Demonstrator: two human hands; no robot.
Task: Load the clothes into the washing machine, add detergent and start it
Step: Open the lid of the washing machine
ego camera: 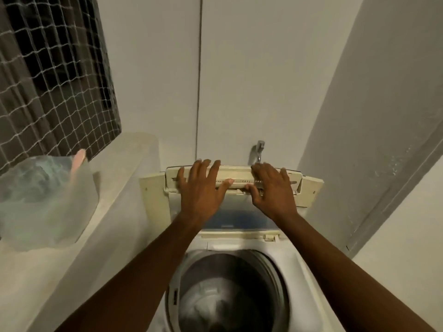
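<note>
Top-loading washing machine [297, 279] set low and centre against the back wall, drum [225, 295] open and facing straight up. Folding lid [236, 180] raised and stood against the wall behind the opening, long axis running left to right, blue-tinted panel [239, 216] below the fold facing the camera. Left hand [203, 185] spread flat on the lid's upper section, fingers splayed, nothing gripped. Right hand [272, 188] beside it on the same section, fingers over the face, thumb tucked under the folded edge, a loose hold on the lid rather than a clench. Row of small marks across the lid between the hands, too blurred to read; no brand legible. Tap [258, 152] on the wall just above the lid. Clear plastic bag [45, 200] on the ledge [124, 178] at left, contents indistinct. Netted window [55, 75] above it.
</note>
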